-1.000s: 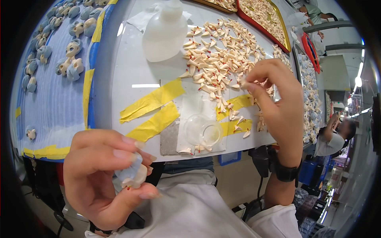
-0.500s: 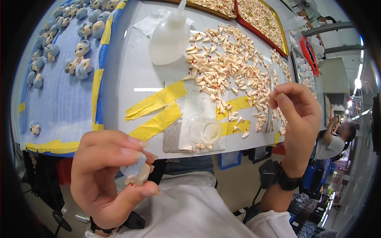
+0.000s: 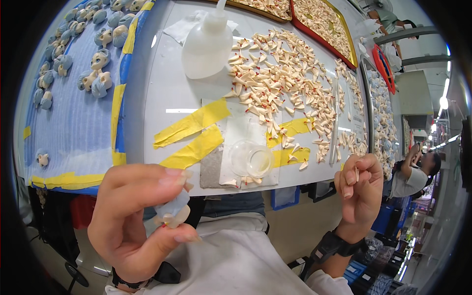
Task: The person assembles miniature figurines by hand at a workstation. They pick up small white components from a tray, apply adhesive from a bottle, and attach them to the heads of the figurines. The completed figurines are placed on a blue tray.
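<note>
My left hand [image 3: 129,216] is closed at the lower left, pinching a small doll head [image 3: 173,210] with pale blue hair between thumb and fingers. A tiny red spot shows near its lower end, by the thumb. My right hand [image 3: 361,196] is raised over the table's front right edge, its fingers curled together. A narrow pale sliver shows at its fingertips; I cannot tell whether it is a small part or a nail. Beyond that hand, many small cream pointed pieces [image 3: 275,78] with red tips lie scattered. A small clear round cup [image 3: 258,162] stands between my hands.
A white squeeze bottle [image 3: 207,49] stands at the back. Yellow tape [image 3: 196,120] marks the table. Several doll heads [image 3: 100,73] lie on a blue cloth [image 3: 73,132] at left. A metal tool [image 3: 336,123] lies among the pieces. A red-edged tray [image 3: 324,30] sits far right.
My right hand has come down and toward me, away from the scattered pieces, its fingers curling in. My left hand has turned the doll head slightly, showing more of it.
</note>
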A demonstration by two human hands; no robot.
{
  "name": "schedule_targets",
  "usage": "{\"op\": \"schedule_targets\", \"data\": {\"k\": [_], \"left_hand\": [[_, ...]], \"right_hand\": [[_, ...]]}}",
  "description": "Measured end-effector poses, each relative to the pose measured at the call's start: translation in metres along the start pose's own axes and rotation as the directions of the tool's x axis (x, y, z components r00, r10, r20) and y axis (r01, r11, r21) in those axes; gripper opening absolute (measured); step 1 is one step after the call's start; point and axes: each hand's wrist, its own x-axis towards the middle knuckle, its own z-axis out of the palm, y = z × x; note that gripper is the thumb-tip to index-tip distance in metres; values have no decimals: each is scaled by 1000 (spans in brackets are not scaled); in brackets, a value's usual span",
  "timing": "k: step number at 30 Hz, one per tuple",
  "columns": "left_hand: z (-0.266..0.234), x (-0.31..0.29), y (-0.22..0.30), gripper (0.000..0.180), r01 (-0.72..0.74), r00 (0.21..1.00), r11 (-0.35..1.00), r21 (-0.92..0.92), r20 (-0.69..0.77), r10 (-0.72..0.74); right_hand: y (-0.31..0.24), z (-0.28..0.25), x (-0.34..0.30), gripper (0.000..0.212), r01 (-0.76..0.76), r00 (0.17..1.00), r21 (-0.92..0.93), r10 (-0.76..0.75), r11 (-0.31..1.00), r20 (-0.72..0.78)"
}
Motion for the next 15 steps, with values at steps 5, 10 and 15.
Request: {"op": "schedule_targets", "data": {"k": [5, 10, 15], "left_hand": [[12, 0, 2, 50, 73, 989, 970, -233, -111, -101], [6, -3, -2, 49, 87, 995, 963, -257, -26, -97], [1, 2, -5, 41, -42, 992, 985, -169, 110, 61]], "right_hand": [[3, 1, 1, 20, 70, 996, 19, -71, 997, 62], [4, 10, 3, 24, 198, 980, -186, -191, 962, 55], [10, 17, 14, 23, 372, 902, -544, -431, 752, 22]]}}
